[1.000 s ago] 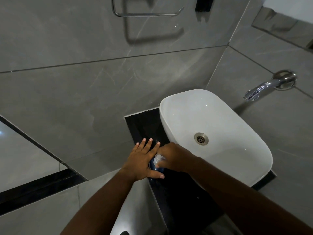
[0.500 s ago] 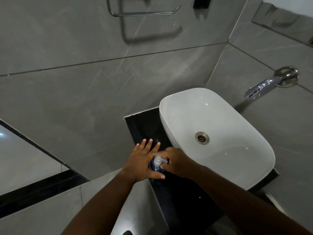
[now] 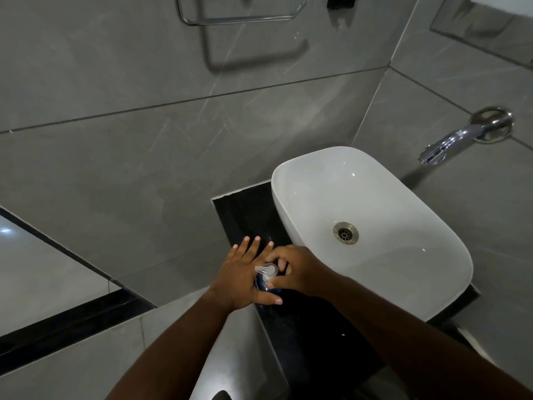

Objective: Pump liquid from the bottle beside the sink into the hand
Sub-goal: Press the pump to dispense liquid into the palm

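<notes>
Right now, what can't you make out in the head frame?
- Bottle body: mostly covered by the left hand and right hand; only the clear pump head and a strip of blue show.
- Left palm: faces away from the head camera, so any liquid on it is unseen.
- Towel rail: cut off by the top edge.
- Faucet: no handle in view.

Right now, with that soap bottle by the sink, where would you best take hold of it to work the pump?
Press the clear pump head from above: the bottle stands upright. The right hand is there, the left hand lies flat by the spout.
</notes>
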`<state>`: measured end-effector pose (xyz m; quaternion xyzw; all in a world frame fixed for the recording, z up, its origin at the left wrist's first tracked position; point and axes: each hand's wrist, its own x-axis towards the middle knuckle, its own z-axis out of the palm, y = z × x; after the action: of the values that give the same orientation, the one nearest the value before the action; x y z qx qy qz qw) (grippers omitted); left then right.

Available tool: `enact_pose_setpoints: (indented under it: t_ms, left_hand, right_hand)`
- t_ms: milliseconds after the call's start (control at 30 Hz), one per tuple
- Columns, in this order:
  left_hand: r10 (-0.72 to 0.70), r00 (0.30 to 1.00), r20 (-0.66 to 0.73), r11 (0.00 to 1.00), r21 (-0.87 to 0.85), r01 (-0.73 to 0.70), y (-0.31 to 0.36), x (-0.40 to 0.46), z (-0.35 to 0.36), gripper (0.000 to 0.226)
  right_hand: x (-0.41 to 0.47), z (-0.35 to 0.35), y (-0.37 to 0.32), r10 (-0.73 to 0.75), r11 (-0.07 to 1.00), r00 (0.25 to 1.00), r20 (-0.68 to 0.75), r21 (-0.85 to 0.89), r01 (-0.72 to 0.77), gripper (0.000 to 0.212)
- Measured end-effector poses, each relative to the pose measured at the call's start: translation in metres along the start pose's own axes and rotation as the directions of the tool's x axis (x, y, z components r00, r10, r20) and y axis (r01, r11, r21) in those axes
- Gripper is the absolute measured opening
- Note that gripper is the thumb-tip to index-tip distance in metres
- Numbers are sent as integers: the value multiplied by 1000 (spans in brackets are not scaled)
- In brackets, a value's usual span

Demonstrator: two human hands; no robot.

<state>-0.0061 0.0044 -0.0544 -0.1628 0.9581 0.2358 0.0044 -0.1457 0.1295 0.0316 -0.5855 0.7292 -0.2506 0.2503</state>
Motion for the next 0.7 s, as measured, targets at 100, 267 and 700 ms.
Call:
enact_pose_setpoints:
  t_ms: [100, 267, 700]
  left_hand:
    - [-6, 1000, -7, 1000, -5, 6, 0, 0, 2, 117]
    - [-2, 1000, -29, 1000, -6, 2, -1, -1, 2, 119]
    - [6, 1000, -25, 1000, 4, -6, 0, 1, 1, 118]
  right_hand:
    - [-1, 4, -1, -26, 999, 999, 19, -23, 26, 28]
    - [3, 3, -1, 1, 1000, 1000, 15, 7, -1, 29]
    - [1, 1, -5, -42, 994, 995, 87, -96, 50, 34]
